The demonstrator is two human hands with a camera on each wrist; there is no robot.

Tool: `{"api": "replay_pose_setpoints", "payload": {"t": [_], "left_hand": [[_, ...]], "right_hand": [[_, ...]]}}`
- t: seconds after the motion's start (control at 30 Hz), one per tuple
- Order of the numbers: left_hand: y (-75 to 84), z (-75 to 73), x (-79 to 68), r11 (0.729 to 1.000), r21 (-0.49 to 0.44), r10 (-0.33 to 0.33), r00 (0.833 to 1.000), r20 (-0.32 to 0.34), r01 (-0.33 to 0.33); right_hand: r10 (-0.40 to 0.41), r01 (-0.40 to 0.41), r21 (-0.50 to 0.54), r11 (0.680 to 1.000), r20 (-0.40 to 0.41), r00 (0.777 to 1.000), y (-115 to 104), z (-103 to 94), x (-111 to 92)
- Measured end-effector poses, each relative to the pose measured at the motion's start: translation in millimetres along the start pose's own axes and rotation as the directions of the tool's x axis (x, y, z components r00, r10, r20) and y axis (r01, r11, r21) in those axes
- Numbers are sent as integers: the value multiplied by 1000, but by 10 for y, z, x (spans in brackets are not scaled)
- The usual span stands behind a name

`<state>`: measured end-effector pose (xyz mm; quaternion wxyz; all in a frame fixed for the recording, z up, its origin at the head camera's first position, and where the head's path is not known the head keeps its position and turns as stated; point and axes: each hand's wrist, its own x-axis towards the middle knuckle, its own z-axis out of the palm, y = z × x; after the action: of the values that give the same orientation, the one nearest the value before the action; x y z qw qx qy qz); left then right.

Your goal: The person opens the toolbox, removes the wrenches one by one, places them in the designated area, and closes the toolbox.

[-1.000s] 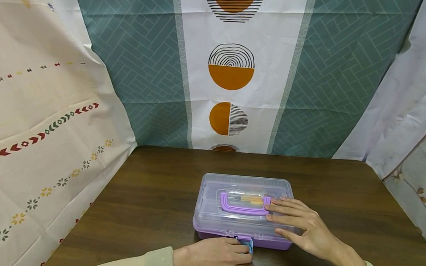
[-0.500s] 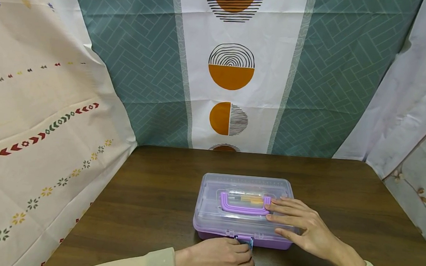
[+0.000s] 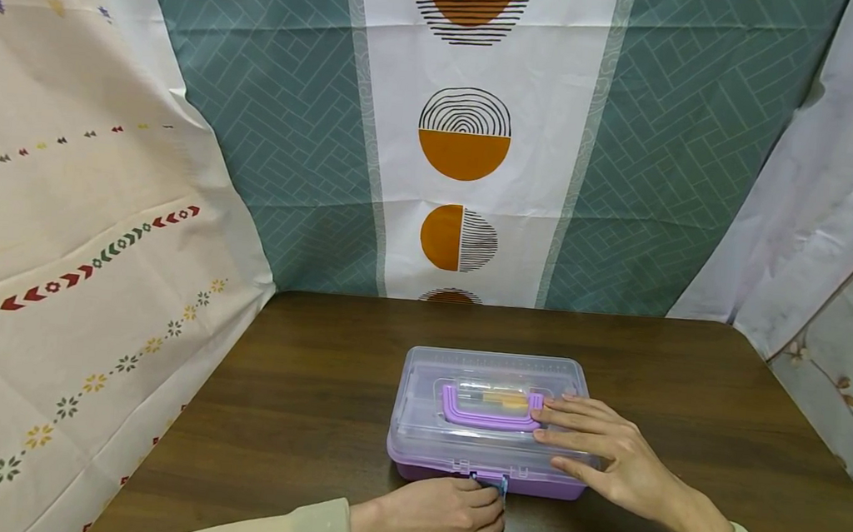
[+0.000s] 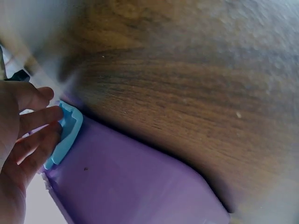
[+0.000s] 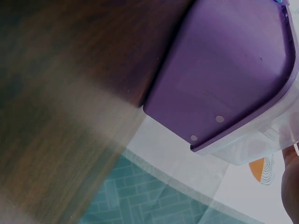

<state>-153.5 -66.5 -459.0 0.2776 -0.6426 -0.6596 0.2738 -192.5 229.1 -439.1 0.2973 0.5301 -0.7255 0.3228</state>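
Purple rectangular plastic box [image 3: 548, 487]: we see it on the brown wooden table [image 3: 309, 415], clear plastic lid [image 3: 417, 424] on.
Light blue plastic latch [image 4: 73, 131]: on the box's front wall.
Left hand [image 3: 437, 515]: before the box, fingertips touching the latch, thumb apart.
Right hand [image 3: 603, 455]: fingers spread apart, touching the lid's right side.

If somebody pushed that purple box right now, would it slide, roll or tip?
The purple box would probably slide, not roll: it sits flat on the table. Being low and wide, it seems unlikely to tip. The right hand on its clear lid might add some drag.
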Motion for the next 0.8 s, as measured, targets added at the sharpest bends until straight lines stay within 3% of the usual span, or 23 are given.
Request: {"api": "replay_pose_setpoints", "payload": {"t": [0.33,0.8], "left_hand": [[36,-48,32,998,28,-48,999,17,47],[-23,-37,2,995,-93,13,999,-42,-17]], "right_hand": [[7,-7,-18,1000,3,1000,1,-1,-10],[-7,7,-11,1000,-3,1000,5,6,-8]]}}
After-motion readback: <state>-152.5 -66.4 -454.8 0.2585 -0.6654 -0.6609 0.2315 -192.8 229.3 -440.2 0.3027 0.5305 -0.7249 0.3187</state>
